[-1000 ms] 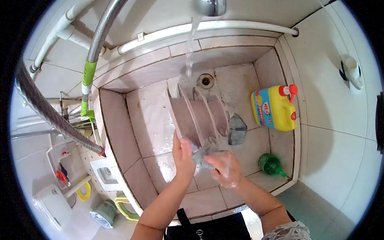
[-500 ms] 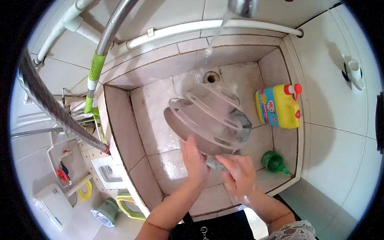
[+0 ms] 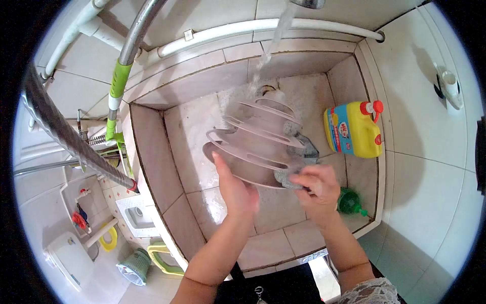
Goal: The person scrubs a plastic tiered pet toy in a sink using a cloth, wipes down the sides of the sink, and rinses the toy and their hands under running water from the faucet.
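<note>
A pinkish-grey plastic rack with long slots (image 3: 258,139) is held tilted over the tiled sink (image 3: 177,152). My left hand (image 3: 237,195) grips its lower left edge, thumb up along the side and the other fingers partly hidden. At the lower right end, my right hand (image 3: 320,187) pinches a wet grey cloth (image 3: 287,178) against the rack's edge. More dark grey material (image 3: 306,147) shows along the right side; whether it belongs to the cloth I cannot tell. Water (image 3: 273,45) runs from a tap (image 3: 310,3) toward the rack's far end.
A yellow jug with a red cap (image 3: 367,134) stands in the sink's right side. Nearer lies a green plastic item (image 3: 349,201), partly behind my right hand. The drain (image 3: 268,89) is at the back. A green-and-silver mop pole (image 3: 120,78) and a hose (image 3: 76,137) cross the left.
My right hand has moved right and up with the cloth, along the rack's near edge. My left hand has shifted left and up on the rack. The rack looks less blurred.
</note>
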{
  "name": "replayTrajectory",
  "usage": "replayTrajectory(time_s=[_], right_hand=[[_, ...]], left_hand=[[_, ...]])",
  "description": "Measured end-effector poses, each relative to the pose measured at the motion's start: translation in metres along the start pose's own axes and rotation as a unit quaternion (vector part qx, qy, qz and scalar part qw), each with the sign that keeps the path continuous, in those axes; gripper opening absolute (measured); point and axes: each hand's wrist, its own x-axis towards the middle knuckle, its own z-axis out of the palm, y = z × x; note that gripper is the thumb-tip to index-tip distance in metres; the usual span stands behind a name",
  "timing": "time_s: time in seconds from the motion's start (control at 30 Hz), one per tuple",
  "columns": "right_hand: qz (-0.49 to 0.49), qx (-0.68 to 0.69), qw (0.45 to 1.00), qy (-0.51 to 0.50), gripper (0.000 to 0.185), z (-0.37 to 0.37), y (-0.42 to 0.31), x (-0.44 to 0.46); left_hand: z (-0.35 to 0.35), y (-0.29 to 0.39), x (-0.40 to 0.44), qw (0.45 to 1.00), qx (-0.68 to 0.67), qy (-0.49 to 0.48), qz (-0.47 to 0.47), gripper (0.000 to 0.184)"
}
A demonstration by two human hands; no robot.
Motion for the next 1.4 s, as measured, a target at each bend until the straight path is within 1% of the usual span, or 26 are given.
replayTrajectory(time_s=[0.1, 0.2, 0.3, 0.4, 0.5, 0.6, 0.7, 0.73, 0.77, 0.8, 0.87, 0.9, 0.97, 1.0, 1.07, 1.1, 1.2, 1.3, 1.33, 1.4], right_hand=[[-0.014, -0.037, 0.999, -0.016, 0.033, 0.002, -0.002, -0.021], [0.011, -0.025, 0.999, -0.041, 0.043, 0.005, -0.002, -0.027], [0.074, 0.013, 0.988, -0.134, 0.054, 0.011, -0.006, -0.034], [0.13, 0.062, 0.96, -0.239, 0.057, 0.011, -0.016, -0.03], [0.035, 0.146, 0.968, -0.199, 0.052, 0.034, -0.015, -0.008], [0.105, 0.192, 0.944, -0.246, 0.047, 0.034, -0.014, 0.0], [0.015, 0.077, 0.971, -0.227, 0.047, 0.021, 0.008, -0.022], [0.027, 0.076, 0.968, -0.236, 0.047, 0.014, 0.014, -0.026], [0.038, 0.076, 0.966, -0.245, 0.047, 0.006, 0.021, -0.029], [0.049, 0.075, 0.963, -0.253, 0.048, 0.001, 0.025, -0.03], [0.006, 0.08, 0.965, -0.251, 0.045, -0.006, 0.032, -0.023], [-0.012, 0.083, 0.965, -0.249, 0.044, -0.009, 0.033, -0.022], [0.108, 0.059, 0.927, -0.354, 0.051, -0.015, 0.024, -0.019], [0.167, 0.047, 0.899, -0.402, 0.055, -0.015, 0.02, -0.018], [0.083, 0.094, 0.924, -0.361, 0.065, 0.014, 0.021, -0.024], [0.039, 0.117, 0.933, -0.338, 0.07, 0.03, 0.017, -0.023], [0.018, 0.235, 0.922, -0.307, 0.08, 0.053, -0.003, 0.002], [0.051, 0.24, 0.924, -0.293, 0.084, 0.062, -0.025, 0.029], [0.028, 0.242, 0.928, -0.282, 0.089, 0.07, -0.02, 0.028], [0.048, 0.264, 0.912, -0.309, 0.088, 0.073, -0.015, 0.023]], left_hand=[[-0.004, -0.002, 0.001, 1.0, 0.003, -0.022, 0.018, 0.06], [-0.01, -0.008, 0.002, 1.0, 0.003, -0.005, -0.006, 0.06], [-0.005, -0.021, -0.007, 0.999, 0.031, 0.0, 0.014, 0.061], [-0.015, -0.036, -0.008, 0.98, 0.187, 0.014, 0.069, 0.063], [-0.016, -0.034, -0.021, 0.931, 0.347, -0.084, 0.081, 0.062], [-0.032, -0.035, -0.009, 0.962, 0.26, -0.084, 0.008, 0.062], [-0.02, -0.011, 0.014, 0.993, 0.062, -0.102, -0.011, 0.059], [-0.017, 0.008, 0.036, 0.987, 0.05, -0.094, -0.117, 0.058], [-0.015, 0.021, 0.056, 0.971, 0.037, -0.085, -0.22, 0.056], [-0.015, 0.019, 0.068, 0.97, 0.031, -0.085, -0.227, 0.052], [-0.016, 0.01, 0.083, 0.966, 0.02, -0.088, -0.244, 0.044], [-0.016, 0.007, 0.081, 0.972, 0.013, -0.086, -0.22, 0.045], [-0.012, -0.003, 0.068, 0.982, -0.002, -0.082, -0.167, 0.046], [-0.007, -0.009, 0.056, 0.991, 0.026, -0.075, -0.104, 0.047], [0.002, -0.021, 0.031, 0.994, 0.085, -0.061, 0.022, 0.05], [0.004, -0.017, 0.027, 0.993, 0.094, -0.057, 0.042, 0.051], [0.009, -0.003, 0.019, 0.986, 0.124, -0.045, 0.105, 0.056], [0.019, 0.009, 0.015, 0.984, 0.164, -0.022, 0.068, 0.06], [0.013, 0.011, 0.02, 0.981, 0.175, -0.071, 0.049, 0.066], [-0.002, 0.003, 0.032, 0.973, 0.206, -0.065, 0.083, 0.069]])
